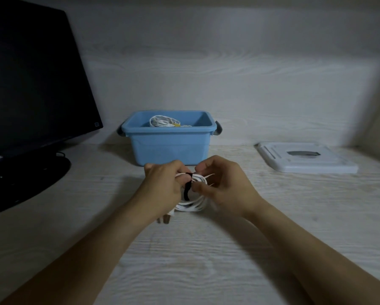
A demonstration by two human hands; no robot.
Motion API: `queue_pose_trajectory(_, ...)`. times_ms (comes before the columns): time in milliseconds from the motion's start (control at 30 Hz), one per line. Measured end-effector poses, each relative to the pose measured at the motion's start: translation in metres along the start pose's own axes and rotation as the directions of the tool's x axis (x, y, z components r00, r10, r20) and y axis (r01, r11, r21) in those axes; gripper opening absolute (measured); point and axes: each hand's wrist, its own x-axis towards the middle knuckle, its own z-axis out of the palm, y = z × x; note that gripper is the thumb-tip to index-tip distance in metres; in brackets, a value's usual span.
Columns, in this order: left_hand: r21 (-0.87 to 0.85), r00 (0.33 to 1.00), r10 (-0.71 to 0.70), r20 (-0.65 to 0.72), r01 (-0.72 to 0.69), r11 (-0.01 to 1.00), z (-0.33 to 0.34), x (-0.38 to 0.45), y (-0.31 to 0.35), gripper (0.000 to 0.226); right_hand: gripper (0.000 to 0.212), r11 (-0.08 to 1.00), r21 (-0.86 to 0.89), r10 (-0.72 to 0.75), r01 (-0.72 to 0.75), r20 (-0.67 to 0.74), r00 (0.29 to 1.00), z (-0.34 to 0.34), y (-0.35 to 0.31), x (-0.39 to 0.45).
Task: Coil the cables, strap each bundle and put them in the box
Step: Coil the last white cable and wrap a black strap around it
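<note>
Monitor (pixel 30 84) cropped at left edge

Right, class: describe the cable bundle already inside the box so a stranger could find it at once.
Find the blue box at the back of the desk, beyond the two hands. Inside it lies a coiled white cable with a yellow strap, unlike the bundle in hand, whose strap is black.
</note>
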Motion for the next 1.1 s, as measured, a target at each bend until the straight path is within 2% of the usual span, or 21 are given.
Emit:
queue_pose_trajectory(67, -0.095, 1.000, 0.005, 0.010, -0.004, 0.995, 0.000, 0.001, -0.005, 0.022, 0.025, 0.998, 0.068, 0.009, -0.008, -0.012, 1.000, -0.001, 0.001, 0.001)
queue_pose_trajectory(133, -0.103, 0.999, 0.010, 0.037, -0.006, 0.995, 0.000, 0.000, -0.005, 0.022, 0.025, 0.994, 0.111, 0.017, -0.014, -0.021, 1.000, -0.002, 0.002, 0.001)
queue_pose_trajectory(267, -0.208, 0.998, -0.011, 0.060, 0.024, 0.978, 0.002, 0.001, -0.004, 0.012, 0.017, 0.986, -0.121, -0.118, 0.113, -0.036, 0.992, -0.003, 0.004, 0.001)
queue_pose_trajectory(467, -0.431, 0.980, -0.114, 0.162, 0.175, 0.885, 0.004, -0.001, -0.003, 0.008, 0.027, 0.880, -0.347, -0.306, 0.325, 0.109, 0.946, -0.012, 0.000, 0.006)
queue_pose_trajectory(700, -0.564, 0.967, -0.150, 0.205, 0.242, 0.789, 0.004, -0.001, -0.002, 0.013, 0.019, 0.886, -0.253, -0.368, 0.388, 0.122, 0.922, -0.013, 0.007, 0.005)
queue_pose_trajectory(900, -0.599, 0.969, -0.145, 0.199, 0.237, 0.765, 0.002, -0.001, 0.002, 0.016, 0.022, 0.801, -0.344, -0.487, 0.490, 0.102, 0.868, -0.012, -0.002, 0.002)
queue_pose_trajectory(967, -0.619, 0.969, -0.153, 0.196, 0.243, 0.747, 0.001, -0.001, 0.001, 0.016, 0.023, 0.812, -0.353, -0.477, 0.465, 0.058, 0.877, -0.009, -0.003, 0.001)
queue_pose_trajectory(1100, -0.609, 0.964, -0.154, 0.216, 0.256, 0.751, 0.000, -0.003, 0.001, 0.016, 0.017, 0.912, -0.282, -0.323, 0.299, -0.041, 0.946, -0.003, 0.004, -0.002)
